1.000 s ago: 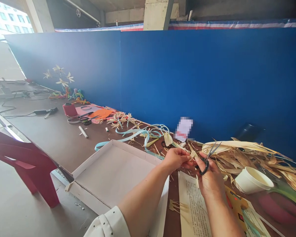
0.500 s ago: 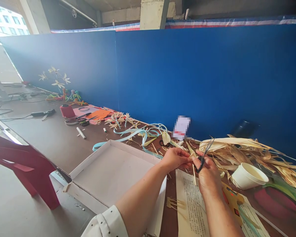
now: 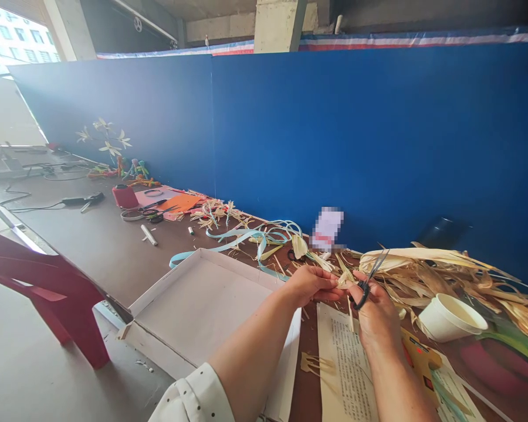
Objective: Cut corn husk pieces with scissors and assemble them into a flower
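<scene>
My left hand pinches a small pale piece of corn husk between thumb and fingers. My right hand meets it at the fingertips, closed around black-handled scissors. The scissor blades point up and away, clear of the husk. A thin pale stick hangs below the fingers; which hand holds it I cannot tell. Behind my right hand lies a heap of dried corn husks. Under my wrists is a printed sheet.
An open white box lid lies left of my arms, with light blue ribbon behind it. A paper cup and a yellow tool are on the right. Red thread stands farther left, and a blue partition closes the back.
The view has turned slightly left, so the scene sits a little farther right. Both hands stay together, and more of the pale husk shows between the fingertips.
</scene>
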A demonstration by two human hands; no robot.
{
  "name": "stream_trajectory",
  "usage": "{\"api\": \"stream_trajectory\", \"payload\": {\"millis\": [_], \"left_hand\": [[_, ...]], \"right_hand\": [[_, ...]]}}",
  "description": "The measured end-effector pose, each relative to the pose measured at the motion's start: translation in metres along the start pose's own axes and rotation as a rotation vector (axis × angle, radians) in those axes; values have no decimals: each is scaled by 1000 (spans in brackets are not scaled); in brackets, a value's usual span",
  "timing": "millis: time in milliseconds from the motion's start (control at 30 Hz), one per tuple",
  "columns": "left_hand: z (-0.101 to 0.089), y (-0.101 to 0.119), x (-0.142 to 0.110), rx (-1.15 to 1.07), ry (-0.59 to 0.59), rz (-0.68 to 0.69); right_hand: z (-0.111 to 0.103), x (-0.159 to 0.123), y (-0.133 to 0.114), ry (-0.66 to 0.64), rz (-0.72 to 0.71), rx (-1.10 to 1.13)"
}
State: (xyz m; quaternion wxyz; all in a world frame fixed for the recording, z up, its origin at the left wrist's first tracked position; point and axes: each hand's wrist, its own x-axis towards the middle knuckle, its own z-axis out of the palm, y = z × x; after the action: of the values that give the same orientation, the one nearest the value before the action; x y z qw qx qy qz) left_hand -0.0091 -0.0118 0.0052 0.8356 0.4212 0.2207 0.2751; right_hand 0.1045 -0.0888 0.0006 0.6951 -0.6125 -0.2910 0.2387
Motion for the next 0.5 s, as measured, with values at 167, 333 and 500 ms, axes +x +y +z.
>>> {"api": "stream_trajectory", "payload": {"millis": [167, 333, 500], "left_hand": [[-4, 0, 2, -5, 26, -4], [-7, 5, 2, 39, 111, 14], [-4, 11, -3, 109, 163, 30]], "right_hand": [[-4, 4, 5, -17, 0, -32], [-15, 11, 7, -197, 100, -170], [-25, 10, 0, -440, 175, -487]]}}
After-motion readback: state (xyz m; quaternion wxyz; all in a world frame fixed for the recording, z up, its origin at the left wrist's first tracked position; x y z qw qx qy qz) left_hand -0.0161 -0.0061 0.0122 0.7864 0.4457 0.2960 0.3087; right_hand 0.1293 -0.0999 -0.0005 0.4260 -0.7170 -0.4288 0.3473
